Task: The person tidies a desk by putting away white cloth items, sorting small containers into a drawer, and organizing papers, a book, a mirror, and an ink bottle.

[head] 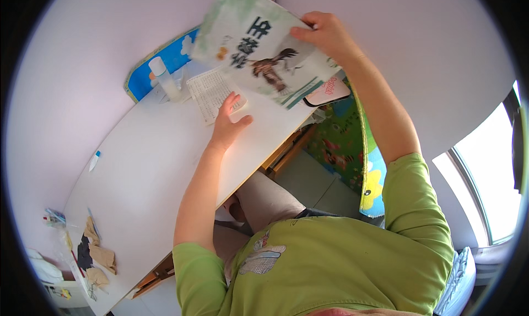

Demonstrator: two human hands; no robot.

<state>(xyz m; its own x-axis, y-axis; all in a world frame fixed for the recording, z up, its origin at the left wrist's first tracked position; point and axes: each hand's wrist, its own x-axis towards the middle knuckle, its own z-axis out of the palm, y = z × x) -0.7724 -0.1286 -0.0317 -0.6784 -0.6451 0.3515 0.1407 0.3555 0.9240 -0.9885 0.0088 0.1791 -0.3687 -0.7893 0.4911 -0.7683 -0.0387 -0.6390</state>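
Note:
My right hand [324,35] grips the edge of a softcover book [231,31]. Dark characters and a flying bird of prey are printed on its pale green and white cover. The book is raised and tilted over the far end of a white table [157,150], hiding what lies behind it. My left hand [229,124] holds nothing, with thumb and fingers apart. Its fingertips are over the lower right of a small sheet or booklet covered in rows of writing [208,93]; whether they touch it I cannot tell.
Left of the paper stands a white-capped bottle [165,78] before a blue panel [142,74]. A pink case with writing [328,92] sits by the table's right edge. A blue-tipped item [95,161] and crumpled brown paper [102,257] lie leftward. A patterned mat [334,150] hangs beyond.

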